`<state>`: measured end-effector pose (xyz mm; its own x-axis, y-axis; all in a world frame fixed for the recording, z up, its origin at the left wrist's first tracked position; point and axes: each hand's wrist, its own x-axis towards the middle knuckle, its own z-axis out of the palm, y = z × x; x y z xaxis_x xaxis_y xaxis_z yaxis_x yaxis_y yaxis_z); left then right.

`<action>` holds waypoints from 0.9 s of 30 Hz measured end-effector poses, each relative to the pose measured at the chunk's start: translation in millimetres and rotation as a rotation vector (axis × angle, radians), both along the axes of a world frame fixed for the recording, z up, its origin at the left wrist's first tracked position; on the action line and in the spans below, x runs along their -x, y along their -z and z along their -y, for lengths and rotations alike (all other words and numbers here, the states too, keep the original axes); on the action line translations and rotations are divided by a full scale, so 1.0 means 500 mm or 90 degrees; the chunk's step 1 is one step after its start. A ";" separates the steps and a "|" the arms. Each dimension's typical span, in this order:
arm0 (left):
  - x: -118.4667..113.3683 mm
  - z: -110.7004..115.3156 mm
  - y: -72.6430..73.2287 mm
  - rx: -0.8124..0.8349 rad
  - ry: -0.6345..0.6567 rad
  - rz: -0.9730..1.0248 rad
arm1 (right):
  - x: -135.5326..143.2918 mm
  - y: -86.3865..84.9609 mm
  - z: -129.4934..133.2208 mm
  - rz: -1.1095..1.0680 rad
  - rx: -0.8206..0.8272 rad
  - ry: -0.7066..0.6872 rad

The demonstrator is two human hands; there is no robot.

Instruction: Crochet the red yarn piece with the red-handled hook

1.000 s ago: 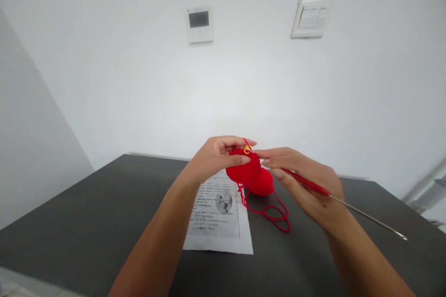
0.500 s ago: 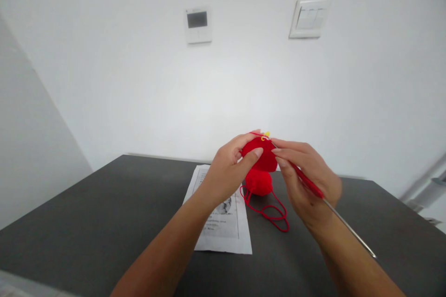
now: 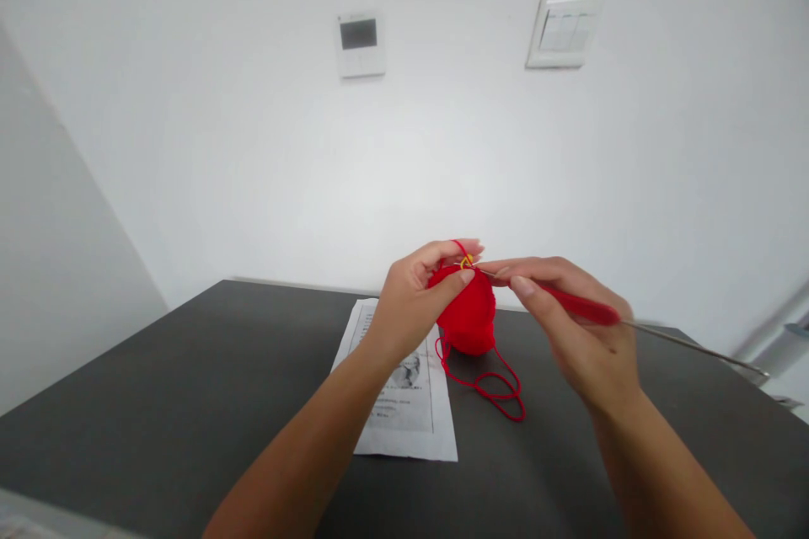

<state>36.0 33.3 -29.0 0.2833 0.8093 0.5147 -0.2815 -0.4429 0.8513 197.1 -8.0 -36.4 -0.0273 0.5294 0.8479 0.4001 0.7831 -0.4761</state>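
Between thumb and fingers, my left hand (image 3: 414, 290) pinches a rounded red crocheted piece (image 3: 468, 303), with red yarn running over its index finger. A small yellow marker (image 3: 467, 261) sits at the piece's top edge. My right hand (image 3: 578, 320) is closed on the red handle of a crochet hook (image 3: 585, 306); the hook's metal tip reaches the top edge beside my left fingertips. Partly hidden behind the piece, a red yarn ball (image 3: 473, 343) rests on the table, and a loose loop of yarn (image 3: 499, 387) lies to its right.
A printed paper sheet (image 3: 410, 438) lies on the dark table (image 3: 190, 387), partly under my left forearm. Behind the table stands a white wall with a thermostat panel (image 3: 360, 46) and a light switch (image 3: 561, 34). A grey-white object (image 3: 787, 358) is at the right edge.
The hook has swung from a steep slant to a flatter one, its back end rising to the right. The red piece has moved slightly left and down, now overlapping the ball more.
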 end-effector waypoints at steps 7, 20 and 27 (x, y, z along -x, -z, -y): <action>-0.001 -0.003 -0.005 0.015 -0.048 -0.014 | 0.002 -0.002 0.008 0.030 -0.018 0.033; -0.017 0.007 -0.002 0.206 0.150 0.154 | 0.039 0.042 -0.025 0.026 -0.267 0.133; 0.023 -0.024 -0.010 0.253 0.296 0.087 | 0.030 0.016 -0.020 -0.041 -0.124 -0.029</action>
